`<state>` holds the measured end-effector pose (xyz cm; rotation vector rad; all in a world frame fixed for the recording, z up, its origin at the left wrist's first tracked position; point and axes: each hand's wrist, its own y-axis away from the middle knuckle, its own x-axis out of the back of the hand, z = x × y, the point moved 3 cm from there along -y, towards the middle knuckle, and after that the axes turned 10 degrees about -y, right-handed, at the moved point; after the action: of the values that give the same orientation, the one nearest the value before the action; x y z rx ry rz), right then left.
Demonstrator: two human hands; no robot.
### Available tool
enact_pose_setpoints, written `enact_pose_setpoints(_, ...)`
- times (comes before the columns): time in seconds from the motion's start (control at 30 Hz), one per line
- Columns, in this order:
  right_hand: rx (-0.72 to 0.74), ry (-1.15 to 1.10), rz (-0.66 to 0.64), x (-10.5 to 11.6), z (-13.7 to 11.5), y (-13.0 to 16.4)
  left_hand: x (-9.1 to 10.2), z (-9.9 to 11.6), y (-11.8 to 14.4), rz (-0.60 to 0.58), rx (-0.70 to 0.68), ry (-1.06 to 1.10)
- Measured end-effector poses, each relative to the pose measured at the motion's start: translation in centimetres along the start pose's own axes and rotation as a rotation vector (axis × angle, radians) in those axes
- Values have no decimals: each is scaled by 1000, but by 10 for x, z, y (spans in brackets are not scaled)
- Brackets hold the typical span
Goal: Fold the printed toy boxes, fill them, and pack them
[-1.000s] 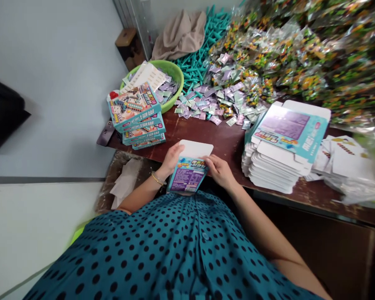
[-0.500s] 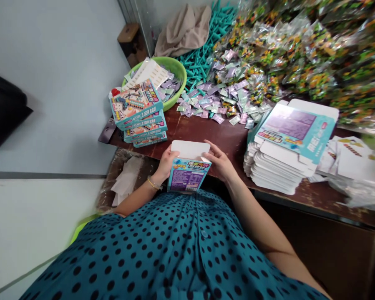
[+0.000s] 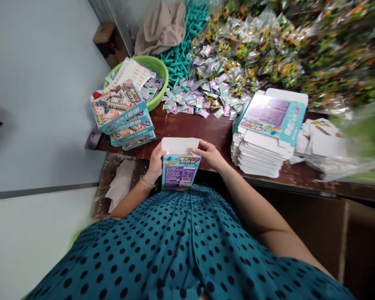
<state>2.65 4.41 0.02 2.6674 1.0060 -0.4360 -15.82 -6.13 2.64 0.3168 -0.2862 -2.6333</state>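
Both hands held a small carton [image 3: 180, 171] upright just above the near edge of the brown desk [image 3: 212, 133], close against the person's dotted teal top. The left hand [image 3: 156, 161] had its grip closed round the carton's left side, a thin gold bangle at the wrist. The right hand [image 3: 210, 154] gripped the right upper corner, fingers curled over the raised white top flap. The carton's facing panel was teal above, with a coloured title in characters too small to read, and purple below, with fine white print that could not be made out.

To the left stood a stack of finished boxes [image 3: 122, 114] with a bright picture on top. Behind it sat a green basin [image 3: 161, 70]. To the right lay a pile of flat carton blanks [image 3: 264, 143], and small sachets [image 3: 200, 98] were scattered behind.
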Motion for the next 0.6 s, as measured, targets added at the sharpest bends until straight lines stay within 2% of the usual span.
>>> enact_pose_setpoints(0.07, -195, -151, -97, -1, 14, -6, 0, -1, 0, -34, 12, 8)
enact_pose_setpoints(0.13, -310, -120, -162, 2, 18, -13, -1, -2, 0, -62, 32, 2)
enact_pose_setpoints(0.17, -292, -40, -161, 4, 15, -16, -3, -2, 0, -65, 40, -6)
enact_pose_setpoints(0.2, -210, 71, -134, 7, 7, -19, -4, -3, -1, -61, 44, -18)
enact_pose_setpoints(0.27, 68, 315, -70, 10, -17, -23, -5, -3, -3, -38, 47, -48)
enact_pose_setpoints(0.33, 269, 454, -109, 2, -37, -22, -6, -2, -6, -47, 43, -77)
enact_pose_setpoints(0.37, 298, 465, -157, -3, -43, -20, -7, -2, -6, -72, 41, -89)
enact_pose_setpoints(0.5, 153, 294, -287, -26, -40, -13, -7, 0, -7, -157, 23, -118)
enact_pose_setpoints(0.6, 50, 237, -281, -32, -28, -13, -6, -3, -7, -167, -22, -143)
